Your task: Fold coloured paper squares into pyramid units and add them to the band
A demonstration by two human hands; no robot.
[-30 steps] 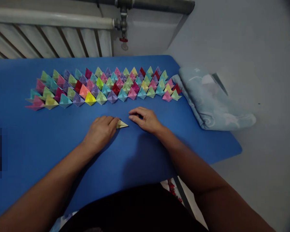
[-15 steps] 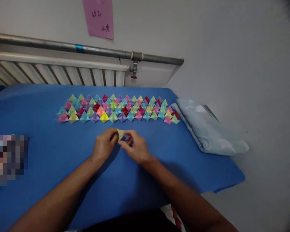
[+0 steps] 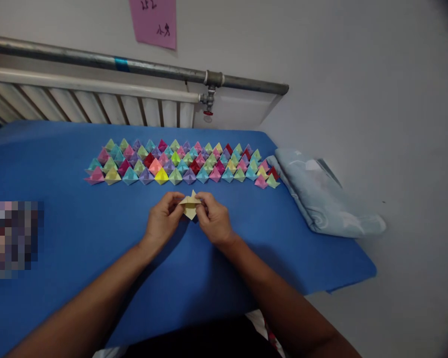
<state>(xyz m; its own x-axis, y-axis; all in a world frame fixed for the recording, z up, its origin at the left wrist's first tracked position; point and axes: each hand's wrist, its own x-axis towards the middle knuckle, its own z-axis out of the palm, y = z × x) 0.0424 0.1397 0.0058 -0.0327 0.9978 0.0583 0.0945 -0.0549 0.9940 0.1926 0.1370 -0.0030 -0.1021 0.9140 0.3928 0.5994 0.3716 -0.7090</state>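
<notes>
A pale yellow folded paper (image 3: pixel 190 208) is held above the blue surface (image 3: pixel 78 219), with a small point standing up at its top. My left hand (image 3: pixel 163 219) pinches its left corner between thumb and fingers. On the right side my right hand (image 3: pixel 214 218) grips the same paper, thumb in front. Just beyond both hands, several rows of small folded paper boats (image 3: pixel 175 175) in many colours stand close together. A bright yellow boat (image 3: pixel 161 176) is in the row nearest my hands.
A folded light blue cloth (image 3: pixel 317 199) lies at the right by the wall. Behind the surface run a white radiator (image 3: pixel 97 107) and a metal pipe (image 3: pixel 164 68) with a red-handled valve. A pink paper (image 3: pixel 155 25) hangs above. Something pixelated (image 3: pixel 11 233) is at the left.
The yellow paper has turned and now shows a wider folded face with a raised point. My right fingers have closed in on its right side. The view has tilted slightly down.
</notes>
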